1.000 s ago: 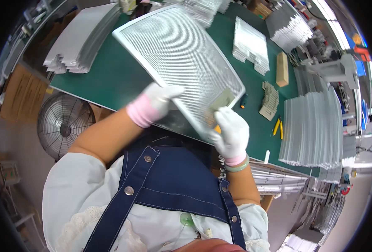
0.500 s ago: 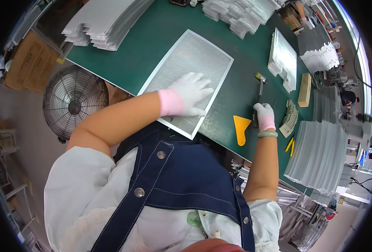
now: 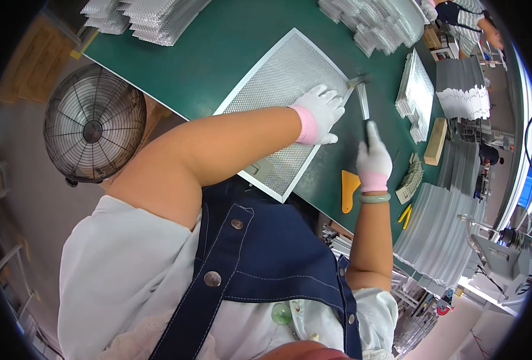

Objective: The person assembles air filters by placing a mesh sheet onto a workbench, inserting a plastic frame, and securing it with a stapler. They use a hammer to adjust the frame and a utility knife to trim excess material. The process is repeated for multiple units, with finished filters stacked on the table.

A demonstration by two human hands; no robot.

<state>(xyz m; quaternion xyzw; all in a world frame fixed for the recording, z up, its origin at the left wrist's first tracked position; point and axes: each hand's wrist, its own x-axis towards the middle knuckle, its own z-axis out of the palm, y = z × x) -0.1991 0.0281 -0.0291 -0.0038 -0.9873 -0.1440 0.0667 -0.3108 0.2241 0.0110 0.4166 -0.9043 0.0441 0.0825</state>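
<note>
A silver-framed mesh filter panel (image 3: 278, 75) lies flat at the table's near edge. My left hand (image 3: 322, 114), in a white glove with a pink cuff, rests on its right part with the fingers stretched out. My right hand (image 3: 374, 157), gloved the same way, is closed round the dark handle of a hammer (image 3: 363, 103). The hammer's head is blurred by motion and is at the panel's far right corner; whether it touches the frame I cannot tell. A small grey plate (image 3: 258, 170) shows at the panel's near end. A yellow scraper (image 3: 349, 191) lies below my right hand.
Mesh stacks stand at the back left (image 3: 167, 18) and back middle (image 3: 377, 24), with a smaller mesh stack (image 3: 415, 96) at right. A wooden block (image 3: 435, 141), grey clips (image 3: 410, 180), yellow-handled pliers (image 3: 405, 215) and metal sheets (image 3: 437, 228) lie rightward. A fan (image 3: 95, 124) stands left. A co-worker (image 3: 467, 21) is far right.
My right hand has lifted the hammer and brought its head to the panel's far right corner. My left hand has slid right and away across the mesh. A co-worker has come into view.
</note>
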